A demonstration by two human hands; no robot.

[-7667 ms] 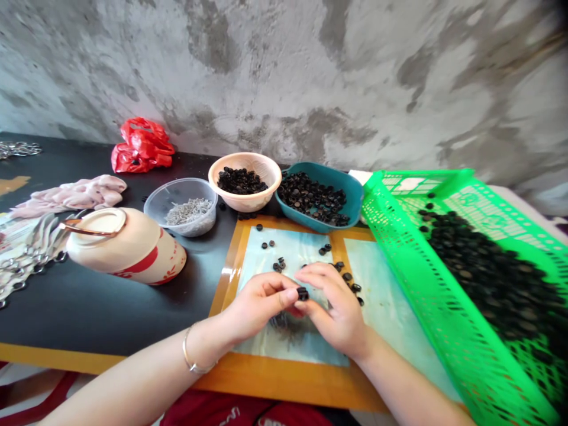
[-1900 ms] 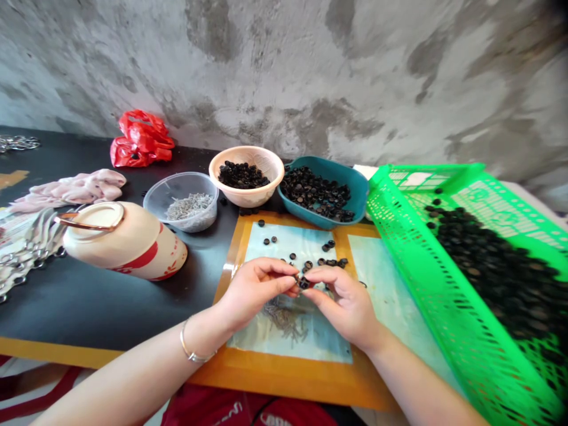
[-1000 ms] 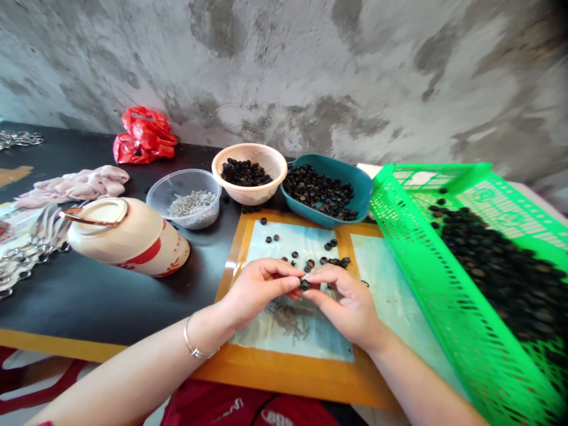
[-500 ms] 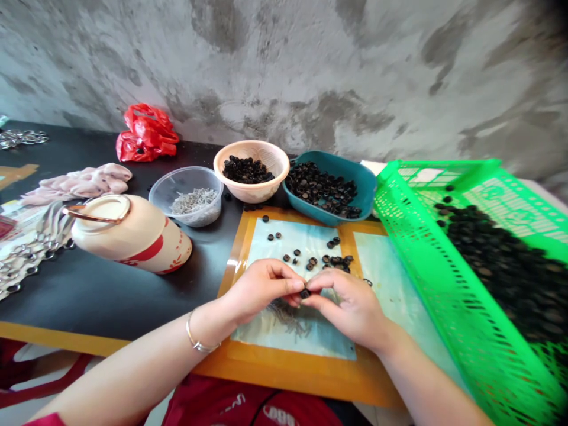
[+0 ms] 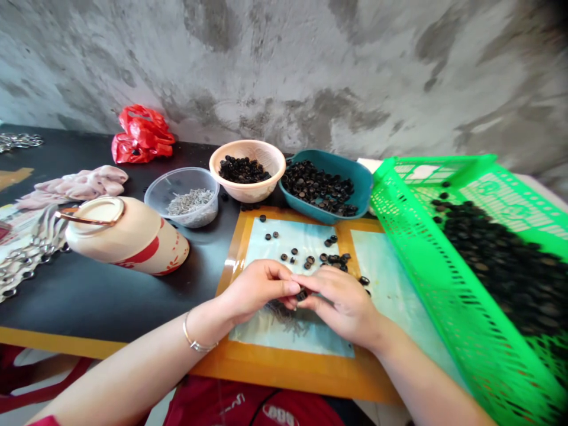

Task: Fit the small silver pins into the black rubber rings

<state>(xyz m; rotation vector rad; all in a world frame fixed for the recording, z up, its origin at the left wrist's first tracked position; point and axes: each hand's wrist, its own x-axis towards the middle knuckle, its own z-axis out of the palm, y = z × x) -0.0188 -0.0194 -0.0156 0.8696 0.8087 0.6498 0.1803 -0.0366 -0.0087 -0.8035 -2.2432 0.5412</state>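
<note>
Over the pale blue sheet [image 5: 257, 331], both hands meet at one small round black part [image 5: 302, 294]. My left hand [image 5: 261, 285] is closed, thumb and index finger pinching at the part's left side. From the right, my right hand [image 5: 341, 299] pinches the same part, its index fingertip touching the left fingers. Fingers cover much of the part. Under the hands lies a heap of thin grey metal pins [image 5: 290, 322], partly hidden. Loose black round pieces [image 5: 335, 260] are scattered on the sheet just beyond my fingers.
Along the back stand a clear bowl of pins [image 5: 181, 198], a peach bowl [image 5: 248, 186] and a teal basin [image 5: 368, 189] of black parts. A green crate [image 5: 412, 248] fills the right side. A cream flask [image 5: 128, 234], gloves [image 5: 80, 184] and red bag [image 5: 142, 133] are left.
My right index finger has stretched farther left across the black part to the left fingertips. The whole view has shifted slightly; both hands stay together over the sheet.
</note>
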